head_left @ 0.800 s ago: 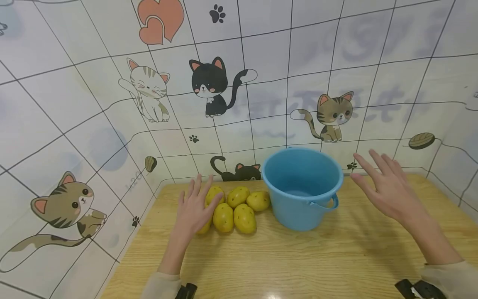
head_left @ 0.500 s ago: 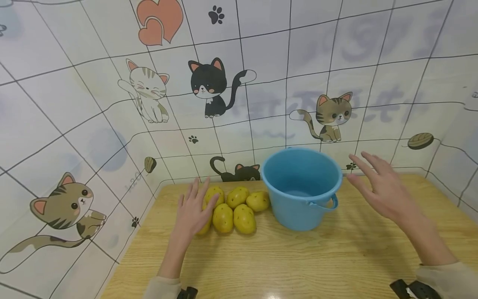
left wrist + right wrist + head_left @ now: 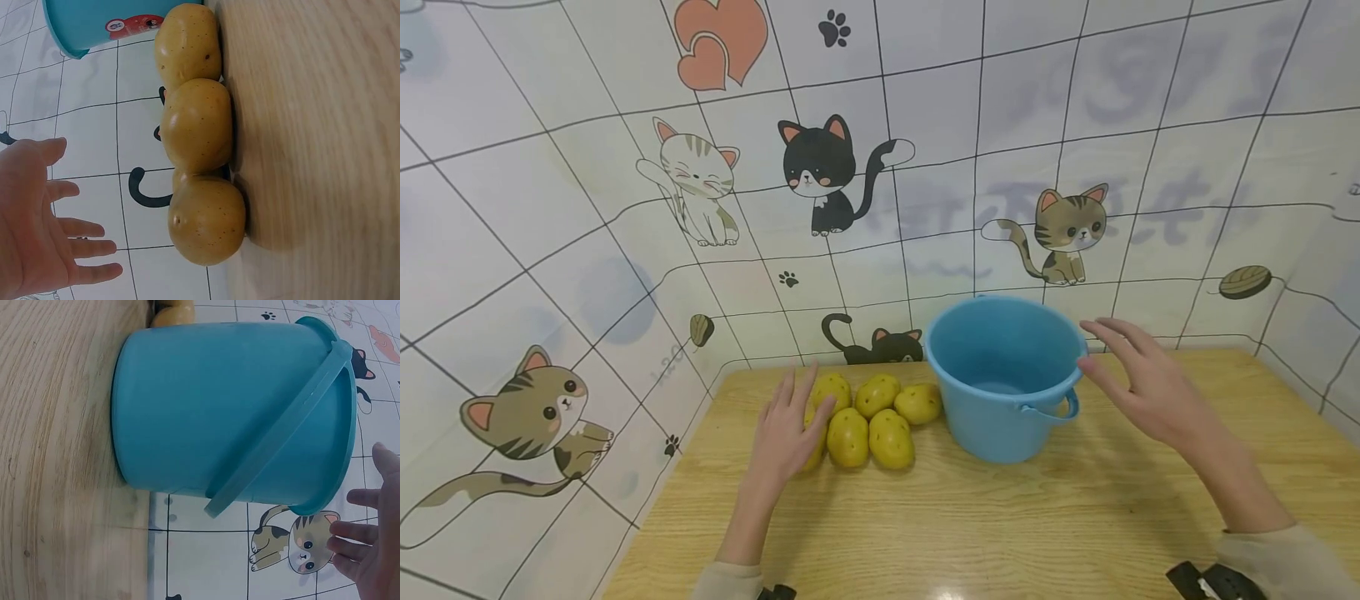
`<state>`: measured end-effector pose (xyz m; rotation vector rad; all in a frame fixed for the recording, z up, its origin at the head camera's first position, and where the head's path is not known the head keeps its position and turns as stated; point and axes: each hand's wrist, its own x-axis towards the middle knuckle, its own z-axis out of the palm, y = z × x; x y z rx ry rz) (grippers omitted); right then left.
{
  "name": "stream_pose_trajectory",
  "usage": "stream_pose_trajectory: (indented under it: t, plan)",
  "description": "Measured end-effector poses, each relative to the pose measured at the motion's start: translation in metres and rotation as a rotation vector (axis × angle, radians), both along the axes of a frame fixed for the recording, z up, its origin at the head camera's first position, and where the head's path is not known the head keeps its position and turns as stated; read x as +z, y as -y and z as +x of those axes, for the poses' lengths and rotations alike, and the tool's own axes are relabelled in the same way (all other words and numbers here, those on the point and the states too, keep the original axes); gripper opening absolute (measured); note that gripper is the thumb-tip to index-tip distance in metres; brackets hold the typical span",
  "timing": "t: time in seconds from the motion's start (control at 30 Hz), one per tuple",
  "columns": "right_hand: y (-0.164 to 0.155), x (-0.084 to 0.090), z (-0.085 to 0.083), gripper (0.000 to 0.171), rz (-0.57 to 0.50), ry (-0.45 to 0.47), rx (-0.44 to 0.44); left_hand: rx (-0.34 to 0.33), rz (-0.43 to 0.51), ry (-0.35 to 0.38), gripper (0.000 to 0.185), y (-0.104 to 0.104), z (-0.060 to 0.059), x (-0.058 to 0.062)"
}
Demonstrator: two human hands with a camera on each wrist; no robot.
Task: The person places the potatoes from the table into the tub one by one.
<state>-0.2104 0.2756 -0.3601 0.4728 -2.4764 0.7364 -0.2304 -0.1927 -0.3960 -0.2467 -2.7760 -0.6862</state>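
Left hand (image 3: pixel 786 433) hovers flat, fingers spread, over the potatoes (image 3: pixel 868 417) left of the blue bucket (image 3: pixel 1006 379). Right hand (image 3: pixel 1138 383), fingers spread and holding nothing, nears its rim; a careless nudge could tip it or roll potatoes along the worktop (image 3: pixel 1000 525).

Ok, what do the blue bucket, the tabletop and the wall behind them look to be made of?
Bucket: likely moulded plastic, smooth with a soft sheen, thin rolled rim and one-piece strap handle. Tabletop: light wood or wood-look laminate, fine straight grain, slightly glossy; which one is unclear. Wall: seemingly a printed sheet with cartoon cats and a drawn tile grid, its lines bending rather than true tile.
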Motion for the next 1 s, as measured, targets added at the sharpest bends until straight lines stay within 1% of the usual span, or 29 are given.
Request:
stream_pose_trajectory:
  t: [0.2, 0.27, 0.5, 0.67, 0.8, 1.0]
  plan:
    - [0.006, -0.003, 0.001, 0.054, -0.002, -0.045, 0.044, 0.004, 0.046, -0.019, 0.067, 0.005, -0.003, -0.009]
    - [0.007, -0.003, 0.001, 0.054, -0.001, -0.048, 0.056, 0.008, 0.059, -0.013, 0.068, 0.007, -0.004, -0.012]
    - [0.012, -0.005, 0.000, 0.052, 0.005, -0.044, 0.101, 0.019, 0.108, 0.047, 0.070, 0.013, -0.006, -0.020]
    - [0.016, -0.007, -0.002, 0.049, 0.004, -0.051, 0.147, 0.035, 0.142, 0.106, 0.073, 0.016, -0.006, -0.025]
    - [0.018, -0.010, -0.003, 0.049, 0.008, -0.060, 0.175, 0.033, 0.177, 0.153, 0.077, 0.017, -0.006, -0.028]
    - [0.020, -0.015, -0.004, 0.050, 0.020, -0.092, 0.197, 0.026, 0.203, 0.177, 0.077, 0.022, -0.008, -0.035]
